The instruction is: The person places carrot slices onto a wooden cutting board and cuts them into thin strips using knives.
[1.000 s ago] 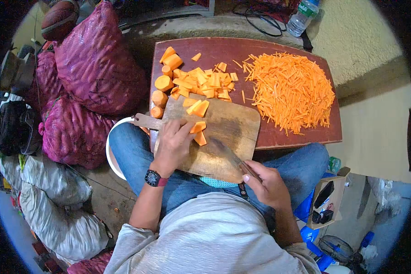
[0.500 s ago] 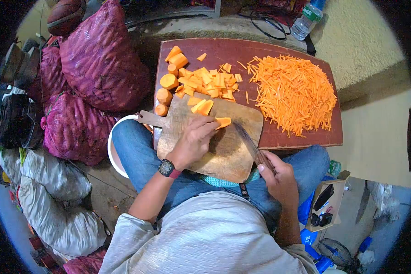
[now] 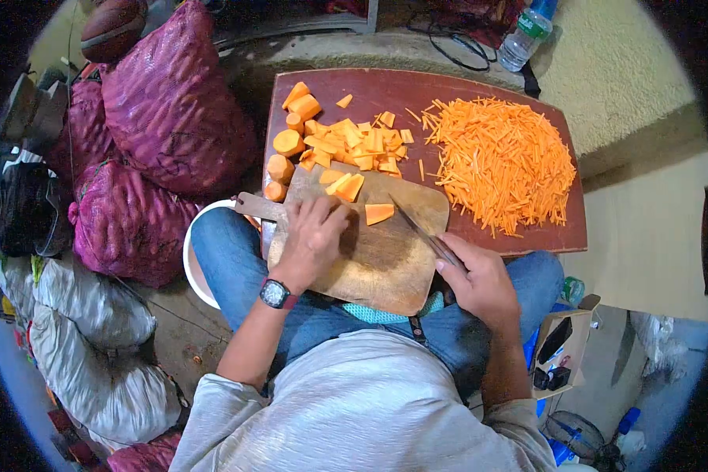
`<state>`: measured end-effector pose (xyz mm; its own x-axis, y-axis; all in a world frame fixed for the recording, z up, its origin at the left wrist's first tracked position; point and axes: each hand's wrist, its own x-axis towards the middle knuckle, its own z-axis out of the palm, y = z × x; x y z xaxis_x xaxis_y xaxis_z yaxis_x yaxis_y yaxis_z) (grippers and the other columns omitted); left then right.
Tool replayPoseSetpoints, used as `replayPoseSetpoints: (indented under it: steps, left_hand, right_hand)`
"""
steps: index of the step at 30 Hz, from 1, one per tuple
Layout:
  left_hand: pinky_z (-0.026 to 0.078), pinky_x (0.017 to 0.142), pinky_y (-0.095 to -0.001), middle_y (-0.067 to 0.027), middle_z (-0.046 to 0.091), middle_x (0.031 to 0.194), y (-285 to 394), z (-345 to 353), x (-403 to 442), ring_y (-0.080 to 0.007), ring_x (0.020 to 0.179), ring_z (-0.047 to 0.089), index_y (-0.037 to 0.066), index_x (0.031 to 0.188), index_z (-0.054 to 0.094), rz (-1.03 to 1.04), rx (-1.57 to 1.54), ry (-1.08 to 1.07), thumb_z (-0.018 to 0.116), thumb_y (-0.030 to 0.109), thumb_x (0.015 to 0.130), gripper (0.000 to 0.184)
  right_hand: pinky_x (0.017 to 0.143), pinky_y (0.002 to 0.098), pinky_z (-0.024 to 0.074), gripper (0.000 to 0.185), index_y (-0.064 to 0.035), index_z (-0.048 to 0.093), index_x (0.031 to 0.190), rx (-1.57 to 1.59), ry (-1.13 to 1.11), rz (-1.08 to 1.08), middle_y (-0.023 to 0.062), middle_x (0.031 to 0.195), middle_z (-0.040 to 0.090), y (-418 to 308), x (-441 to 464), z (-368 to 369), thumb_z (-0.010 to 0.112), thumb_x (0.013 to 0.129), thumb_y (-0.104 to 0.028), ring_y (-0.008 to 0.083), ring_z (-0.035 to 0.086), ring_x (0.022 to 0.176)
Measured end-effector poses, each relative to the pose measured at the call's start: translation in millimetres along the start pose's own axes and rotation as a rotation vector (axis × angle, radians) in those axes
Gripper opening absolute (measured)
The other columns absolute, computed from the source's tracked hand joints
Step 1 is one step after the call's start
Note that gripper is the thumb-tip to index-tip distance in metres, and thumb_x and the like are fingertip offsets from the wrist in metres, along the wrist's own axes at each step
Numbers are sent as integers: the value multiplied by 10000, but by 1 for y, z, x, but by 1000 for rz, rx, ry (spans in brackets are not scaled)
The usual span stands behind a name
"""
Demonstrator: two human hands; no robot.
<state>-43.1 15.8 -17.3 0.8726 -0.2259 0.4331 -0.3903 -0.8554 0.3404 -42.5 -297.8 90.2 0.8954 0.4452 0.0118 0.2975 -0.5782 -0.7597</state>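
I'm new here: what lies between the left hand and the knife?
In the head view, one orange piece lies on the board between the left hand and knife.

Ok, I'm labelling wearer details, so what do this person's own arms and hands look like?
Both the left hand and right hand are gloveless. The left wrist wears a dark-cased watch on a dark red strap; the right wrist shows none. Pale grey sleeves end near the elbows.
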Motion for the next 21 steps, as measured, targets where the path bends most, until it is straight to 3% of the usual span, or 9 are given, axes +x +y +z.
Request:
replayPoseSetpoints:
  steps: [4,6,8,11,13,17,19,21]
  left_hand:
    - [412,985,-478,-100,653,1157,27,-1,-1,-319,1136,613,80,1216,729,47,-107,-13,721,45,825,393]
    - [412,985,-477,-95,648,1136,32,-1,-3,-320,1137,603,81,1184,735,81,-130,-80,727,47,806,380]
    - [413,987,-475,-101,641,1129,31,1,-5,-321,1129,594,75,1151,736,67,-150,-98,723,47,791,362]
    - [415,989,-473,-102,633,1116,29,0,-6,-324,1115,595,70,1139,733,88,-122,-100,723,53,789,350]
    - [418,1003,-480,-111,629,1134,34,-4,-7,-331,1121,591,66,1139,733,107,-135,-157,735,64,777,362]
    - [419,1020,-488,-125,627,1159,48,-7,-12,-337,1146,582,53,1135,732,122,-117,-194,745,74,771,365]
    - [419,1038,-497,-133,620,1163,51,-9,-14,-341,1163,572,36,1169,736,113,-69,-233,752,91,776,397]
    - [420,1041,-499,-129,619,1155,52,-9,-14,-339,1160,571,29,1180,743,139,-41,-224,741,105,796,392]
  right_hand:
    - [856,524,597,353,-39,686,1341,-3,-123,131,272,1091,759,-15,-11,-10,705,1013,-167,479,749,1017]
    - [815,423,591,380,13,677,1347,5,-181,107,254,1014,745,-19,-25,-12,715,1000,-138,385,775,910]
    - [821,423,588,392,16,666,1359,-7,-275,151,253,1026,746,-19,-36,-13,707,1013,-163,370,775,921]
    - [839,416,590,399,25,663,1362,58,-225,173,260,1057,748,-16,-44,-8,707,1019,-173,364,783,951]
    - [900,514,584,442,-17,627,1416,139,-188,243,294,1128,744,-19,-43,-8,672,1046,-253,497,728,1068]
    - [923,524,584,475,-3,604,1454,81,-107,216,300,1173,740,-19,-42,18,679,1046,-233,495,729,1092]
    - [992,444,584,475,44,634,1437,67,-128,163,291,1267,740,-18,-40,28,704,1027,-186,411,751,1184]
    - [1002,461,581,491,33,621,1456,58,-178,181,295,1271,734,-21,-37,30,701,1028,-192,432,736,1192]
